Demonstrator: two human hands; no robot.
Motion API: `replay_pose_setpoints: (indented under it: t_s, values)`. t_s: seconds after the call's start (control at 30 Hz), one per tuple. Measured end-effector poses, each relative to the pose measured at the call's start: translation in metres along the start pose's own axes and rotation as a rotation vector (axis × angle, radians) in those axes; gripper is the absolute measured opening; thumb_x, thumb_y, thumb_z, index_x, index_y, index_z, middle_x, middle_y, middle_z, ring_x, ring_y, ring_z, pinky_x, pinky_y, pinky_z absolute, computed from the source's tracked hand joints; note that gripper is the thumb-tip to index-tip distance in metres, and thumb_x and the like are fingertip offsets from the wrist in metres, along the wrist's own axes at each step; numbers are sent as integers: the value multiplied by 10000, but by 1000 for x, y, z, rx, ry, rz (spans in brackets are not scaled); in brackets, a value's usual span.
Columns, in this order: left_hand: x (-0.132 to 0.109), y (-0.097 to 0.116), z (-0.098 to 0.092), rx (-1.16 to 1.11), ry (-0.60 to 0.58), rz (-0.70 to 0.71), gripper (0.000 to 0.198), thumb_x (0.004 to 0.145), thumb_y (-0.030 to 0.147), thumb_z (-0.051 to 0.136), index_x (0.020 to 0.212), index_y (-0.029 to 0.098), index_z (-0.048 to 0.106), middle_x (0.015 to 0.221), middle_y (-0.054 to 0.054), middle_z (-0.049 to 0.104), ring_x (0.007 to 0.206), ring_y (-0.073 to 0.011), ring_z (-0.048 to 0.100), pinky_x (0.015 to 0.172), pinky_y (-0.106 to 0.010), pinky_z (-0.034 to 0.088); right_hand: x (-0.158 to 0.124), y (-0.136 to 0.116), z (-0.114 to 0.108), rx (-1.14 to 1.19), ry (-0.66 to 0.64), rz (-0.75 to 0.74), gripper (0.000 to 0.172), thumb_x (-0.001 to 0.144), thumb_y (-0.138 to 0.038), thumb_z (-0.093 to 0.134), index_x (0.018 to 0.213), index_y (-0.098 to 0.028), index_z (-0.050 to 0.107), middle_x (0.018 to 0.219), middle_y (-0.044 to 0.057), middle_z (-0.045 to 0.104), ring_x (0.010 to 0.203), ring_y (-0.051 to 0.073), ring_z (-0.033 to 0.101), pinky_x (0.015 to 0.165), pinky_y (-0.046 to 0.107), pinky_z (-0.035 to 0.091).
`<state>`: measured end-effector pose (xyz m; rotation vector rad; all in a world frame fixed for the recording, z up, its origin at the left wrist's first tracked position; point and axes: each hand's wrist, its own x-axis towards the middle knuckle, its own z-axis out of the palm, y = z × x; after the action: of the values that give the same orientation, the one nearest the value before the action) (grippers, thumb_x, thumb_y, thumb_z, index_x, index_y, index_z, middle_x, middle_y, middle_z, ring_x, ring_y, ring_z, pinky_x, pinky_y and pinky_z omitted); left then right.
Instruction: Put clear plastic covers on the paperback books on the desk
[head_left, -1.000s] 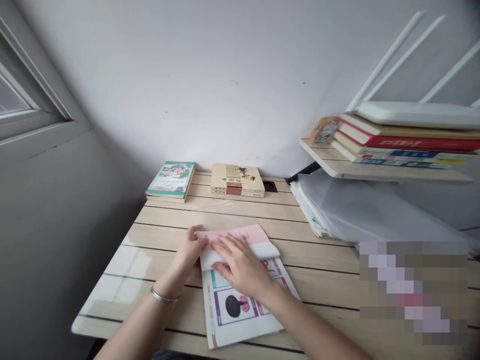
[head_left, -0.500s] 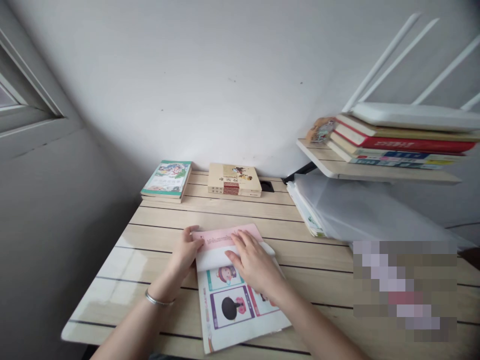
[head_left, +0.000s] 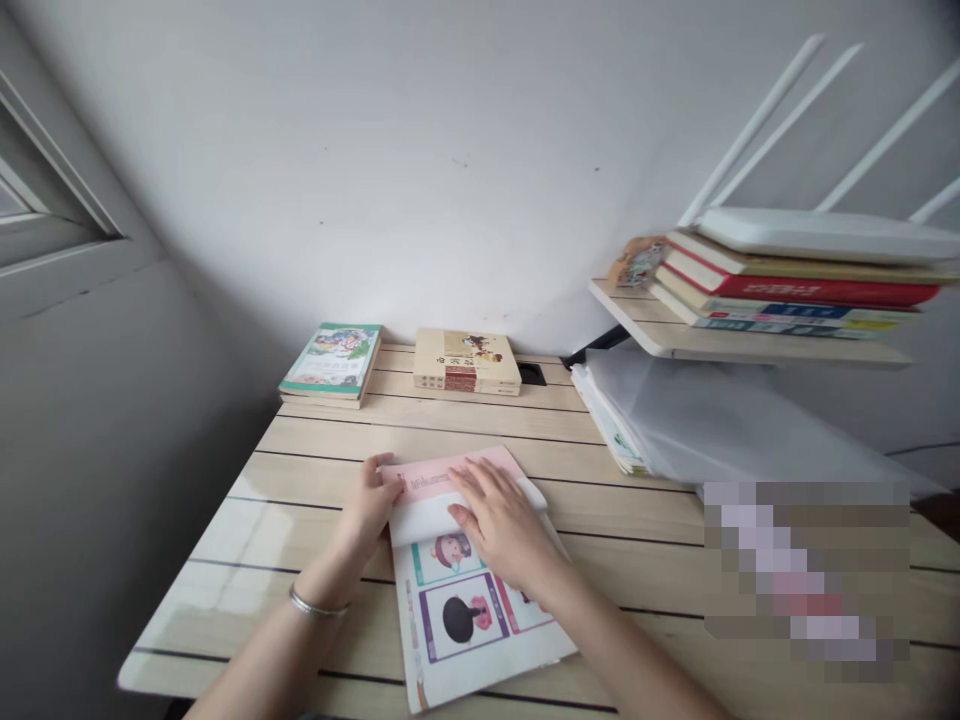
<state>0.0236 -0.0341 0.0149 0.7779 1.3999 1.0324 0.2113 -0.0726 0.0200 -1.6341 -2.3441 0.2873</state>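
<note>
An illustrated booklet (head_left: 450, 665) lies on the wooden table, its upper page folded over so that a pink and white strip shows at the top. My left hand (head_left: 367, 505) pinches the booklet's upper left edge between thumb and fingers; a silver bangle is on that wrist. My right hand (head_left: 499, 515) lies spread on the folded page, fingertips on the pink strip and thumb near the fold. Below the fold, framed cartoon pictures are visible, partly covered by the right hand and forearm.
A green-bordered book stack (head_left: 334, 360) sits at the table's back left, beige books (head_left: 466, 362) at back centre. On the right, a raised shelf (head_left: 675, 340) holds stacked books (head_left: 795, 290) above papers under a translucent sheet (head_left: 720, 410). A blurred patch covers the lower right.
The fingers of my right hand have shifted slightly left on the folded page. My left hand keeps its hold on the edge. The whole view has moved a little.
</note>
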Motion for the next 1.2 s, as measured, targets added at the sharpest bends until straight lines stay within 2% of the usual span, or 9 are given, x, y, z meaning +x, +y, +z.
replay_pose_setpoints:
  t_s: [0.1, 0.43, 0.57, 0.7, 0.8, 0.87, 1.0, 1.1, 1.2]
  values:
    - [0, 0, 1, -7, 0, 3, 475, 697, 85, 561, 1157, 159, 474, 790, -27, 599, 607, -126, 577, 546, -228, 457, -1, -3, -7, -16, -47, -17, 433, 937, -427, 413, 1349, -323, 496, 1459, 76, 424, 1347, 340, 349, 1072, 583, 270]
    - [0, -3, -3, 40, -5, 10, 517, 641, 95, 627, 1128, 171, 472, 777, -15, 590, 629, -142, 589, 560, -240, 456, -1, -1, -8, -20, -163, -32, 450, 945, -463, 382, 1366, -326, 463, 1477, 59, 391, 1376, 315, 305, 1061, 603, 248]
    - [2, -5, -4, 61, 5, 40, 540, 636, 79, 626, 1143, 175, 465, 750, 3, 572, 605, -128, 573, 554, -232, 446, 0, -3, -6, -22, -85, -58, 432, 944, -439, 394, 1351, -322, 479, 1464, 68, 415, 1353, 325, 344, 1046, 629, 250]
    - [2, -4, -3, 17, -18, 46, 546, 661, 86, 606, 1174, 164, 438, 774, -14, 589, 614, -132, 585, 557, -236, 459, 5, 5, -10, 35, 170, -62, 392, 931, -400, 424, 1271, -263, 562, 1374, 84, 522, 1303, 296, 412, 1070, 558, 281]
    - [0, -2, -2, -20, -30, 52, 540, 669, 93, 608, 1175, 164, 434, 775, -17, 598, 603, -128, 583, 549, -233, 459, 13, 30, -11, 176, 429, 79, 381, 890, -375, 463, 1186, -182, 604, 1306, 143, 548, 1249, 286, 458, 1055, 488, 345]
    - [-2, -1, -2, -22, -25, 61, 528, 667, 103, 618, 1161, 168, 445, 765, -10, 595, 602, -128, 584, 545, -230, 453, 18, 51, -9, 353, 519, 258, 422, 827, -384, 527, 1182, -160, 582, 1271, 166, 557, 1192, 293, 504, 1002, 475, 407]
    - [-4, 0, -1, -56, -44, 75, 527, 642, 136, 646, 1131, 173, 453, 732, 10, 580, 609, -137, 593, 546, -231, 447, 24, 81, -7, 914, 349, 586, 513, 711, -398, 647, 1163, -175, 553, 1162, 133, 636, 1013, 263, 623, 821, 388, 521]
    - [-5, 1, -1, -92, -70, 83, 535, 616, 153, 659, 1109, 166, 452, 724, 10, 588, 602, -138, 589, 550, -237, 452, 24, 86, -12, 1175, 258, 646, 527, 637, -362, 726, 1106, -175, 572, 1044, 99, 688, 906, 235, 660, 713, 317, 527]
    - [-7, 3, -2, -98, -88, 91, 537, 584, 174, 682, 1077, 166, 470, 716, 13, 589, 591, -131, 579, 544, -232, 440, 23, 84, -18, 1241, 243, 647, 550, 553, -303, 788, 1050, -164, 599, 825, 40, 701, 729, 199, 663, 601, 282, 501]
